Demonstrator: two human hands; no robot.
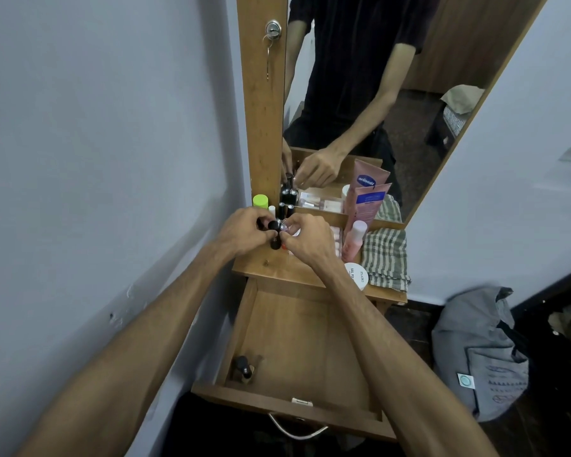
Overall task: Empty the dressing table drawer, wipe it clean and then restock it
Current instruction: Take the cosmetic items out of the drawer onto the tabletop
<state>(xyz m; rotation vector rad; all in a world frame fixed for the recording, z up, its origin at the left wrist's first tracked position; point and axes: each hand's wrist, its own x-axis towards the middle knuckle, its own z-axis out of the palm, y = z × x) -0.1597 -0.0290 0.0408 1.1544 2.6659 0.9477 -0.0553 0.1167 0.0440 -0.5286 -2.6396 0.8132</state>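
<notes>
The wooden drawer (310, 331) is pulled out below the dressing table top (277, 268). One small dark-capped bottle (243, 367) lies in its front left corner. Both hands work over the table top among small cosmetics. My left hand (241, 234) grips a small black-capped bottle (273, 237). My right hand (305, 240) pinches a small clear-topped item (284, 225) right beside it. A folded checked cloth (386, 255) lies on the right of the table top.
A pink tube (366, 199), a pink bottle (353, 240), a white jar (358, 275), black bottles (285, 207) and a green-capped container (260, 201) crowd the top. The mirror (376, 94) stands behind. A grey bag (478, 354) sits on the floor at right.
</notes>
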